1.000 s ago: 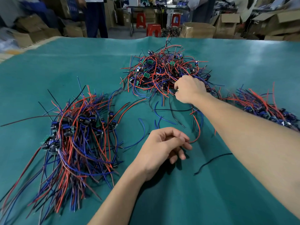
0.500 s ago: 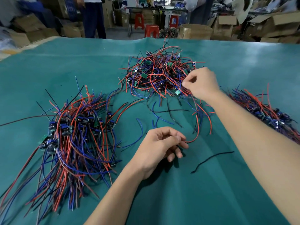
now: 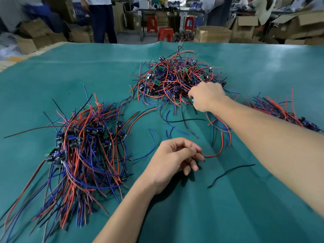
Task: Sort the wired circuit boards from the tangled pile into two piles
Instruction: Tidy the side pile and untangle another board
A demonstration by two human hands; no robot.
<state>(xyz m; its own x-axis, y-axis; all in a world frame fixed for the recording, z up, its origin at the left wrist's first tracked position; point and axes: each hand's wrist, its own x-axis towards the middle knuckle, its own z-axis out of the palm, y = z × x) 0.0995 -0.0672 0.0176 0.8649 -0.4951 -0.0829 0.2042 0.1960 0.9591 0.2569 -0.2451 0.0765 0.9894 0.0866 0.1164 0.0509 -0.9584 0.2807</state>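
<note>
Two bare forearms enter from the lower edge, the left forearm (image 3: 126, 207) slimmer in view and the right forearm (image 3: 273, 137) broad and close to the camera; neither carries a sleeve, glove, watch or band along the length that shows; the left hand (image 3: 172, 163) is bare, with short, plain nails; the right hand (image 3: 206, 96) is bare too; its nails cannot be seen.
</note>
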